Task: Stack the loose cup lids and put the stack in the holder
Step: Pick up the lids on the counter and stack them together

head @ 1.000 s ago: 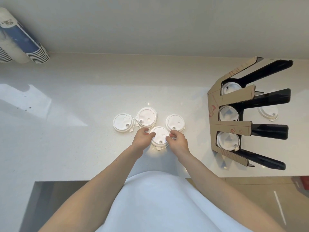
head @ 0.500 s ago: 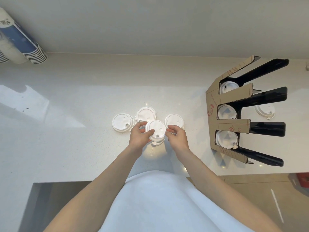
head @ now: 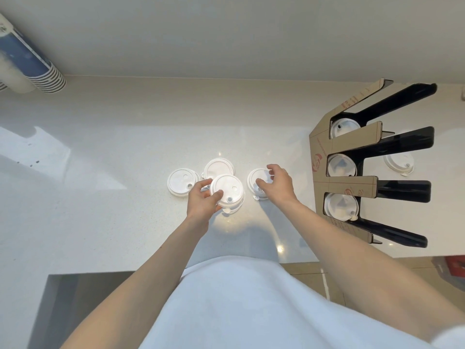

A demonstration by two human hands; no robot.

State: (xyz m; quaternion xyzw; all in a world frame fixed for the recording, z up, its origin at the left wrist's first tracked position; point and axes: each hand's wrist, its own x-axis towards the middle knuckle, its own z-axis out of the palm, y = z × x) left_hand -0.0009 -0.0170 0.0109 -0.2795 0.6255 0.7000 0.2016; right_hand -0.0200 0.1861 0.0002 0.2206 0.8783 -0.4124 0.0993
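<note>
My left hand (head: 201, 202) grips a small stack of white cup lids (head: 227, 190), raised a little above the white counter. My right hand (head: 278, 183) hovers with fingers spread over another white lid (head: 255, 178) lying on the counter, its fingertips at the lid's rim. Two more lids rest there: a far one (head: 218, 166) partly hidden behind the held stack, and a left one (head: 180, 182). The cardboard and black lid holder (head: 352, 183) stands at the right, with lids in its three slots.
A single lid (head: 398, 162) lies behind the holder. Stacked paper cups (head: 30, 64) hang at the upper left. The counter's front edge (head: 251, 260) runs just before my body, with a dark recess (head: 83, 293) at the lower left.
Both hands lifted the near lid stack off the counter. My right hand then let go and moved right onto the right-hand lid, while my left hand keeps the stack.
</note>
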